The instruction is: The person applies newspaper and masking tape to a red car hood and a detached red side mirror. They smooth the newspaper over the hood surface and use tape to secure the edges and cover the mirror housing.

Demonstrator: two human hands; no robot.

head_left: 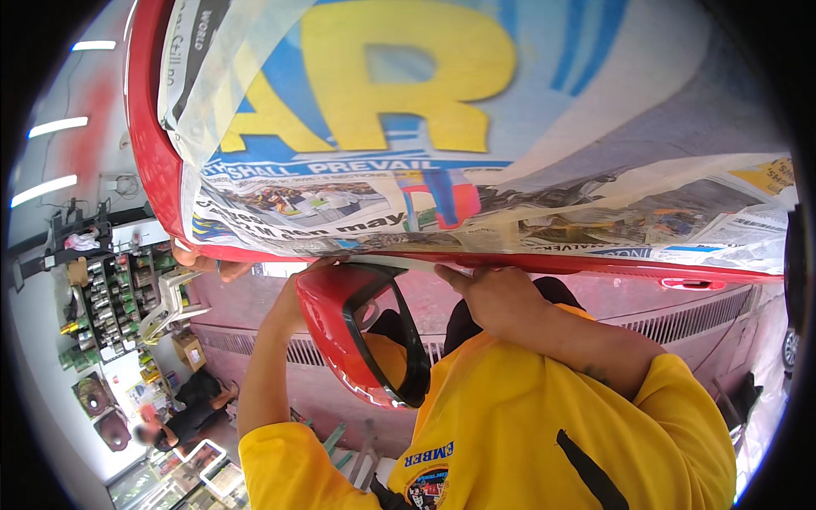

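A: Where's the work?

B: At the red car body [140, 93], along the lower edge of its newspaper covering [544, 225]. A pale strip [415, 263] runs along that edge, just beside the red side mirror [325, 310].

A: And the right hand [503, 297]?

B: Its index finger [449, 274] reaches out to the strip's end and seems to touch it, the others bent in. The thumb is hidden, so I can't tell whether the fingers pinch anything.

A: The left hand [291, 297]?

B: Mostly behind the mirror, with fingertips showing above the housing near the strip — whether they grip, I can't tell.

A: There are more fingers [231, 270] farther left.

B: Yes, under the car's edge, apart from both hands — whose, I can't make out.

A: Anything around?

B: A red door handle [695, 285] to the right, a slotted floor grate [693, 316] below, stocked shelves [119, 293] at left, and a person in dark clothes [197, 399] nearer the bottom.
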